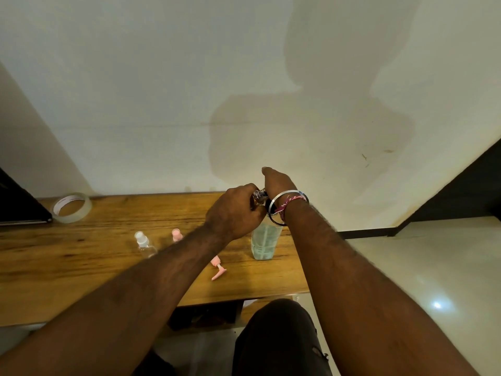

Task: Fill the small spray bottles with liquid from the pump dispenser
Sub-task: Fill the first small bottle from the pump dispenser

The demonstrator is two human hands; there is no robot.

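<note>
The pump dispenser (263, 241), a clear bottle of pale green liquid, stands on the wooden table (81, 256). My left hand (235, 210) grips a small clear spray bottle (259, 196) just above the dispenser's top. My right hand (278, 181) is over the pump head, which it hides, palm down; its fingers are out of sight. A capped clear spray bottle (145, 244) stands to the left. A pink cap (176, 235) shows beside my left forearm. A pink spray top (217, 268) lies loose on the table.
A roll of clear tape (71, 207) lies at the table's back left beside a dark flat object (19, 204). The white wall rises right behind the table. The table's right edge is near the dispenser, with pale floor (406, 267) beyond.
</note>
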